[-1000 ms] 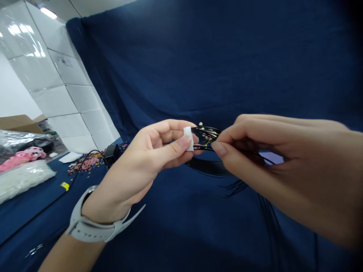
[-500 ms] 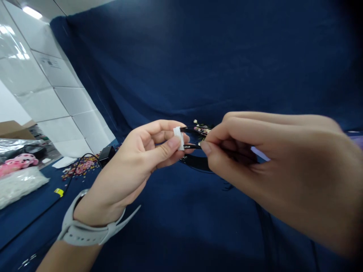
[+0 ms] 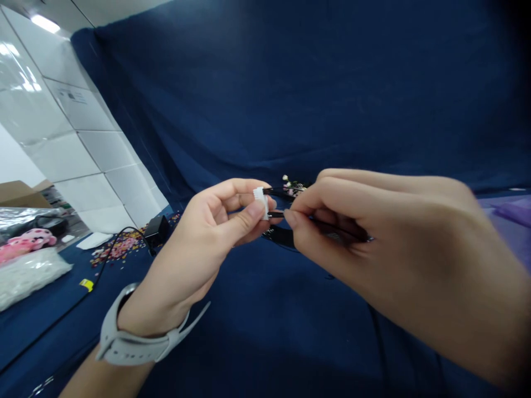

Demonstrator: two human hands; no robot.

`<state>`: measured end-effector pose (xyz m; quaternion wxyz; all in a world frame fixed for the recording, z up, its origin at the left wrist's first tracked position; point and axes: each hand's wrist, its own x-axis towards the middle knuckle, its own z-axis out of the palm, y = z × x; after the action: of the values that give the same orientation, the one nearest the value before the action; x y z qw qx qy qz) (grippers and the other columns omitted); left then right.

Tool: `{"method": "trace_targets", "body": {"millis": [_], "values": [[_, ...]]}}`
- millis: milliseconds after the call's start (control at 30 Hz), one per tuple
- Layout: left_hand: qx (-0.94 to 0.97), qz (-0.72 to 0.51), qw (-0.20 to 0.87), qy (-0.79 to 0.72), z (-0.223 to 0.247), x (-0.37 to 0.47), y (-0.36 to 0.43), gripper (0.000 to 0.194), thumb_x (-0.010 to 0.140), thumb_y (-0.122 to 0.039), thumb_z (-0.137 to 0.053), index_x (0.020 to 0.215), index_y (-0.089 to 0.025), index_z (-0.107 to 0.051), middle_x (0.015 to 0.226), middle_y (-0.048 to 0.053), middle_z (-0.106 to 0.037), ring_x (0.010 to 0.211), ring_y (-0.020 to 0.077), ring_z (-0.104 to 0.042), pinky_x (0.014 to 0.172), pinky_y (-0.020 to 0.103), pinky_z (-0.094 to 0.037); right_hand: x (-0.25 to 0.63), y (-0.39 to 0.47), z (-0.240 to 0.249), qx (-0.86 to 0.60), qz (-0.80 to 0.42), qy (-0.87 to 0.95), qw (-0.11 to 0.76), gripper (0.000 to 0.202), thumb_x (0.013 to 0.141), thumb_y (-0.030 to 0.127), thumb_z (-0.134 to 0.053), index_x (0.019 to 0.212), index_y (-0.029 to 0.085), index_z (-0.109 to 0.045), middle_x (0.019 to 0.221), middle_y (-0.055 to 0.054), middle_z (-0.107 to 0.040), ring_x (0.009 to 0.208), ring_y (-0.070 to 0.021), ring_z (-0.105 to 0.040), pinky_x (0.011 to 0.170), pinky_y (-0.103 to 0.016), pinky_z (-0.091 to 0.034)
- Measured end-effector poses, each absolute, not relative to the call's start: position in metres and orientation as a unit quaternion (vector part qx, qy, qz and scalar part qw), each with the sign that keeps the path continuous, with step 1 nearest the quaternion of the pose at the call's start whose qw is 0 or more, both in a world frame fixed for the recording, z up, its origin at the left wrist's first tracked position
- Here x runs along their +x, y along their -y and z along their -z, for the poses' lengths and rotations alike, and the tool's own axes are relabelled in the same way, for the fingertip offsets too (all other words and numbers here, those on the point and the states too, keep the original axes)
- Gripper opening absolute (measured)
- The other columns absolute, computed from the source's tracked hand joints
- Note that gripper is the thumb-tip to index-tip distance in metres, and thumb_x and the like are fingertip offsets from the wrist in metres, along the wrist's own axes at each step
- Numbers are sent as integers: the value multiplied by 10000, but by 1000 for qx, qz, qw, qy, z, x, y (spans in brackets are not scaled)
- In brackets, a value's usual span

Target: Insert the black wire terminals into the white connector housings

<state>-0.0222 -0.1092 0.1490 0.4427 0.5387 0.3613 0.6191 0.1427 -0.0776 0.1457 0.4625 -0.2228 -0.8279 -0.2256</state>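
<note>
Between the thumb and fingers of my left hand point(image 3: 207, 232) is a small white plastic connector housing point(image 3: 260, 200) with a ridged edge. Black wires point(image 3: 277, 191) come out of its right side near the top. Lower on the same side, a black wire point(image 3: 275, 214) reaches the housing, pinched by the thumb and forefinger of my right hand point(image 3: 373, 232). Whether its tip sits inside the housing I cannot tell. More black cable point(image 3: 282, 236) hangs behind the hands, partly covered by my right fingers.
To the left, a black power adapter point(image 3: 157, 229) with a cord stands beside scattered colourful bits point(image 3: 124, 243). A clear bag of white material point(image 3: 33, 276) and a pink plush toy point(image 3: 29, 243) lie farther left. Small flowers point(image 3: 292, 187) show behind my hands; purple fabric point(image 3: 512, 213) is at right.
My right hand has moved slightly left, bringing the pinched wire and its fingertips closer to the white housing. My left hand keeps its grip on the housing.
</note>
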Motion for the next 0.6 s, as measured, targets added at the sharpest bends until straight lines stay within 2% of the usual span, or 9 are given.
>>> {"method": "trace_targets", "body": {"millis": [233,400,600], "values": [[513,-648,414,-382,-147,-18,107,93,766,-128,-724,831,-127,-658,741,-7,-653,698,71,-616,663,120,-523,138,72,-145,-221,169,848,450,202,837,132,-540,637,157,-559,590,34,-487,469,-64,-383,436,-251,-290],[499,-653,421,-384,-144,-16,104,87,784,-127,-700,844,-116,-639,744,-3,-646,683,66,-603,640,120,-511,135,69,-141,-217,162,852,447,198,854,135,-520,663,152,-567,614,31,-498,484,-68,-405,466,-253,-306],[482,-631,482,-371,-137,-12,99,251,632,-93,-794,825,-113,-635,694,-5,-652,632,91,-593,584,158,-495,134,71,-139,-223,158,866,419,210,871,150,-471,692,150,-582,625,15,-502,468,-74,-410,442,-253,-323]]}}
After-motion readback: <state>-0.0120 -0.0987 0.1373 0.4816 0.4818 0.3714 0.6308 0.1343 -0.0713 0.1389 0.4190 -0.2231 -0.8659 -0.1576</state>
